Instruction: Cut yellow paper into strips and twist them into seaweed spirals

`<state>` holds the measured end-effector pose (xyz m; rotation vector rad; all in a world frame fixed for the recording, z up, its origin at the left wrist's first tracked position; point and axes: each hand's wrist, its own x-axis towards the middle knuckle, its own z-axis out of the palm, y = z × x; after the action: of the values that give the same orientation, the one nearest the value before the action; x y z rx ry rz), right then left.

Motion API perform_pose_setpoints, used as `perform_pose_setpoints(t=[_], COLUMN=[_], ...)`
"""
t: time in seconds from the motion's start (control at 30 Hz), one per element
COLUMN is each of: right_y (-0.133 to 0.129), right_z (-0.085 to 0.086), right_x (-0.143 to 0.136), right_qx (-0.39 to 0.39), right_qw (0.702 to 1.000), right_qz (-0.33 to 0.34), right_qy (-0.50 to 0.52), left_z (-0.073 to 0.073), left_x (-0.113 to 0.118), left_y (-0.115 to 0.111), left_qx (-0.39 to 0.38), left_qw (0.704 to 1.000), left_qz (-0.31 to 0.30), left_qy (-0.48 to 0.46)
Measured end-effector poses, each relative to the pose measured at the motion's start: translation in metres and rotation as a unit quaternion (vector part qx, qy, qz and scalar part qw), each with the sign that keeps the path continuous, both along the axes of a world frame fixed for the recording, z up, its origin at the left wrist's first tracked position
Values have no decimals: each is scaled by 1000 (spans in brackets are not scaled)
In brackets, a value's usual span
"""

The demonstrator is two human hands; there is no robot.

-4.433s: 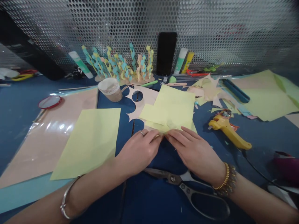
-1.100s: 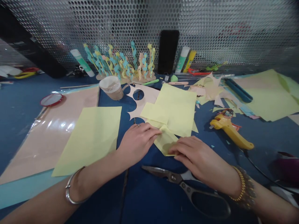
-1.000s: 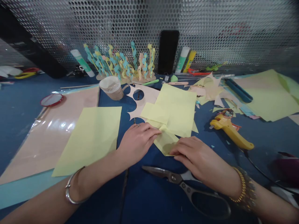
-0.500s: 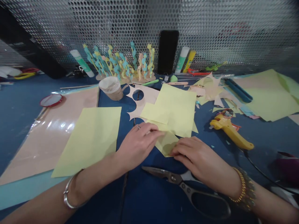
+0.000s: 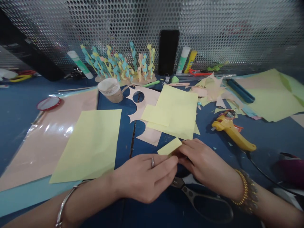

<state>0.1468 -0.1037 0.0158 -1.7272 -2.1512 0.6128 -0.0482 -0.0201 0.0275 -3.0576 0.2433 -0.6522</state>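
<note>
A small yellow paper piece [image 5: 170, 147] is raised between my hands at the middle of the view. My left hand [image 5: 148, 177] pinches its near edge, and my right hand [image 5: 198, 158] grips its right end with bent fingers. Larger yellow sheets [image 5: 179, 109] lie just beyond, over a pink sheet with round cut-outs [image 5: 152, 134]. Below my right hand rest metal scissors [image 5: 190, 193], their blades mostly hidden by my left hand.
On the left are a yellow sheet [image 5: 92, 142], a red-rimmed lid [image 5: 49, 103] and a paper cup [image 5: 111, 90]. A yellow glue gun [image 5: 235, 134] with a cord lies right. Behind stand paper spirals [image 5: 118, 65] and a phone [image 5: 168, 52].
My left hand has moved toward me and to the right, closer to my right hand. The small yellow paper has left the larger sheets, uncovering the lower part of the pink sheet.
</note>
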Motion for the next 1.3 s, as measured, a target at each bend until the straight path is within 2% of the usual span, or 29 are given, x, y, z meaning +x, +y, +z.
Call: perform_pose_setpoints(t=[0.1, 0.2, 0.3, 0.4, 0.47, 0.57, 0.73, 0.93, 1.07, 1.17, 1.23, 1.3], right_y=[0, -1, -1, -1, -1, -1, -2, -2, -3, -4, -4, -4], right_z=[-1, -2, -1, 0, 0, -1, -1, 0, -1, -1, -1, 0], right_x=[0, 0, 0, 0, 0, 0, 1, 1, 2, 2, 2, 2], right_qx=[1, 12, 16, -8, -13, -17, -28, -8, 6, -5, -20, -31], right_qw=[1000, 1000, 1000, 1000, 1000, 1000, 1000, 1000, 1000, 1000, 1000, 999], right_qz=[4, -6, -7, -8, -12, -9, 9, 18, 21, 16, 9, 6], right_qy=[-26, -24, -7, 6, 12, 11, 4, 2, -9, -6, -3, 0], left_z=[-3, -10, -15, -15, -13, -11, -10, -9, -10, -11, -11, -11], left_x=[0, 2, 4, 5, 5, 5, 4, 4, 2, 0, 0, 0], left_y=[-2, -2, 0, 2, 2, 2, 1, 4, 6, 5, 4, 3], left_qx=[-12, 0, 28, 23, 21, 36, 51, 48, 45, 31, 10, -24], left_qw=[1000, 1000, 996, 982, 976, 980, 991, 978, 985, 983, 978, 972], left_qz=[-18, 14, 79, 178, 208, 187, 114, 169, 130, 100, 111, 147], left_qy=[-1, 19, 36, 64, 67, 53, 46, 110, 105, 152, 175, 182])
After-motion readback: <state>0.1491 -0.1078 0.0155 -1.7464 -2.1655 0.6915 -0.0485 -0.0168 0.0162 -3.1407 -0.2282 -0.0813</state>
